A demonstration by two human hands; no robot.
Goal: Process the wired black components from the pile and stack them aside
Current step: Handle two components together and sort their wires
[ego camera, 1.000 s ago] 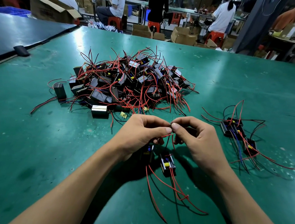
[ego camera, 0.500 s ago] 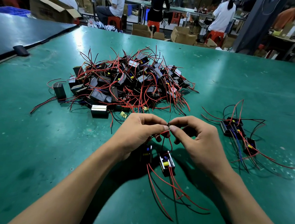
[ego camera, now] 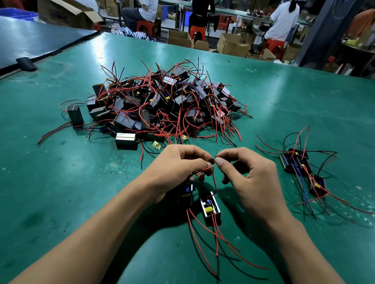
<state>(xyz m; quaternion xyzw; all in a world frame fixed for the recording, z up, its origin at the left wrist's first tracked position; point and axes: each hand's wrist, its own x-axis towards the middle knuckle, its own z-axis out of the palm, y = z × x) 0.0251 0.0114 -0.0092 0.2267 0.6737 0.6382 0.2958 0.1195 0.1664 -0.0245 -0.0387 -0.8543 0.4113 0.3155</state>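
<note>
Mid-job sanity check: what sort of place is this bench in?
Most likely an electronics assembly workshop: a pile of wired black components on a green bench, other workers seated on red stools behind, and cardboard boxes around them.

Left hand, right hand bare; forearms bare to frame edge.

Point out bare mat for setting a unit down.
Bare: mat left of the left hand, below the pile; the strip between pile and stack; mat behind the stack. Crowded: wires fringing pile and stack, and units below the right hand.
</note>
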